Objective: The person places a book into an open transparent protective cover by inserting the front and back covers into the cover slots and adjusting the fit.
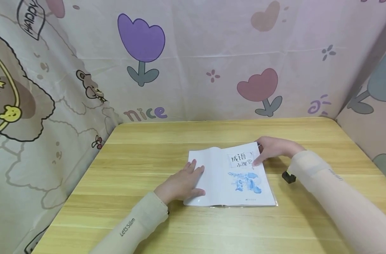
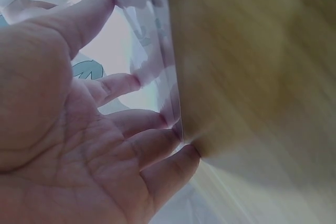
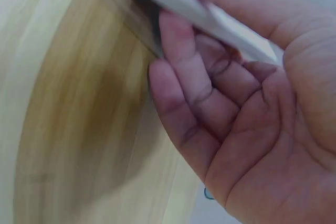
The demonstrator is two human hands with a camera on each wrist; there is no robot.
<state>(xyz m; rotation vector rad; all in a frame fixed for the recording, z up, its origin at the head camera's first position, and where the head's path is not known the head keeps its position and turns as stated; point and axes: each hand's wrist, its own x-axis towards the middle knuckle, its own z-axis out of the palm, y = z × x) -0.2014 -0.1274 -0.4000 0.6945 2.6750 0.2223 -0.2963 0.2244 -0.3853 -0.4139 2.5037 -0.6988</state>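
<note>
An open book point(image 1: 245, 192) lies on the wooden table, its right page showing a boxed Chinese title above a blue picture and its left side plain white. A glossy clear edge sticks out at its lower right corner. My left hand point(image 1: 183, 181) rests on the left side, fingers spread and extended; the left wrist view shows those fingertips touching the shiny cover. With my right hand point(image 1: 275, 147) I grip the upper right edge, thumb on the page. In the right wrist view, the fingers curl under the pages point(image 3: 236, 32).
The wooden table point(image 1: 132, 158) extends around the book. A small black object point(image 1: 289, 177) shows beneath my right wrist. Printed cloth point(image 1: 196, 70) with flowers and cartoon shapes hangs behind the table and along both sides.
</note>
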